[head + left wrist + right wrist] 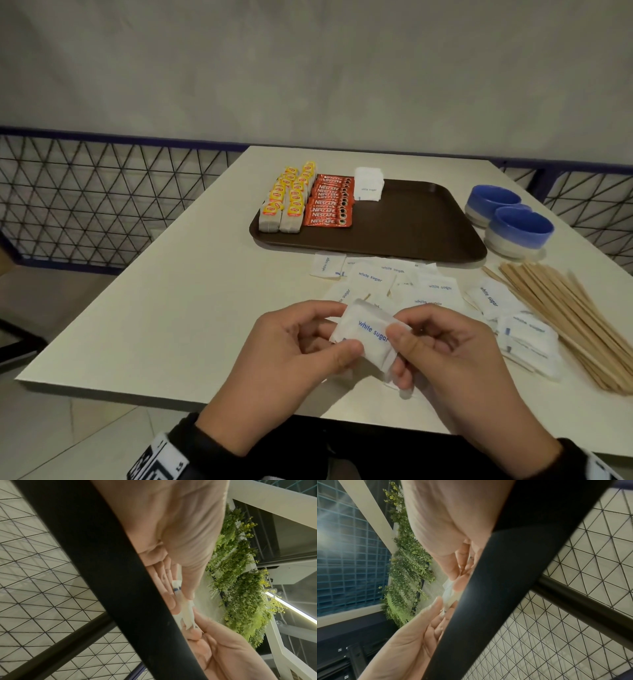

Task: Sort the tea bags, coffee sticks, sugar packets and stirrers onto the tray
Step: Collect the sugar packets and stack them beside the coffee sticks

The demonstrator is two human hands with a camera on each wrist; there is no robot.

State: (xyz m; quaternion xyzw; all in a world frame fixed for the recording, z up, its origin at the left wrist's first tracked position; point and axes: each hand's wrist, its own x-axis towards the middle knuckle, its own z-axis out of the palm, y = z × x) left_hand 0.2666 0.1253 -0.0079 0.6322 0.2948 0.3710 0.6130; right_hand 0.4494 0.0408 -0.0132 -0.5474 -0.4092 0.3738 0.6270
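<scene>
Both hands were clamped on a small stack of sugar packets (368, 334) at lower centre, left hand (294, 363) and right hand (452, 363) pinching opposite ends. The tray (411, 222) lay straight above them in the frame, its sugar pile (369, 185) beside the coffee sticks (329, 202). More packets (411, 284) covered the pale table (171, 291) between.

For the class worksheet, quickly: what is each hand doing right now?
Left hand: pinching the sugar packets.
Right hand: pinching the same sugar packets from the other side.
</scene>
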